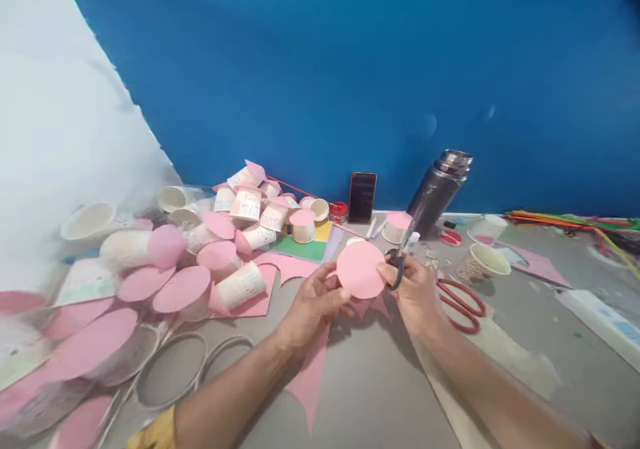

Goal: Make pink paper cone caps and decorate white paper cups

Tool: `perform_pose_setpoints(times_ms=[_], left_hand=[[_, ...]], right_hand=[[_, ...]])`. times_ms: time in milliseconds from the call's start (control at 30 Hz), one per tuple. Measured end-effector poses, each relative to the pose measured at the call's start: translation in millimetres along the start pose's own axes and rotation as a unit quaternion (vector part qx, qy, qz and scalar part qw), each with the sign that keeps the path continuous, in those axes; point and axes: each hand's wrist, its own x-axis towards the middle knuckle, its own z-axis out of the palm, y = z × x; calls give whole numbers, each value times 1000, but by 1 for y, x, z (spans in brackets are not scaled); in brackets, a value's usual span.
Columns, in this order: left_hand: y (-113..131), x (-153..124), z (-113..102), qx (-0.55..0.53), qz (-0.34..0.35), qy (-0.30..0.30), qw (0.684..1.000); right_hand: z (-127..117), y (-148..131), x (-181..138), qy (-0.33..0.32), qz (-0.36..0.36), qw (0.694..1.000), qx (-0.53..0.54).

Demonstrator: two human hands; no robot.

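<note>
From my seat at the far end of the feed, I have the pink paper disc [360, 269] near the middle of the view, held up over the grey table [370, 382] between both hands. Its flat face is turned toward my camera, and its outline is so nearly round that I can pick out no long axis. The left hand [315, 302] has the lower left edge, thumb in front, fingers curled close to it with hardly any gap. The right hand [417, 294] pinches the right edge under its thumb and also has the black-handled scissors [399, 262] hooked on its fingers. Those do have a long axis: loops toward me, blades running up and slightly right toward the blue wall [320, 69], leaning much like the dark flask [434, 196] behind them. How far the blades are parted I cannot tell. I see red-handled scissors [463, 306] lying just right of the right hand, and a crowd of paper cups [247, 202] to the left, some of them blurred
</note>
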Motion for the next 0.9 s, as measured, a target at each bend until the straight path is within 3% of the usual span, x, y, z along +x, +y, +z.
perform_pose_setpoints(times_ms=[133, 233, 400, 633, 900], left_hand=[[-13, -4, 5, 39, 13, 54, 998], [-9, -2, 2, 18, 18, 100, 995], [4, -1, -6, 35, 10, 92, 995], [2, -6, 1, 60, 1, 80, 995], [13, -1, -5, -3, 48, 147, 988]], right_hand=[[3, 2, -13, -26, -13, 999, -41], [4, 5, -19, -98, 36, 993, -47], [0, 8, -17, -168, 91, 982, 2], [2, 4, -19, -155, 61, 986, -10], [-9, 0, -14, -346, 67, 934, -51]])
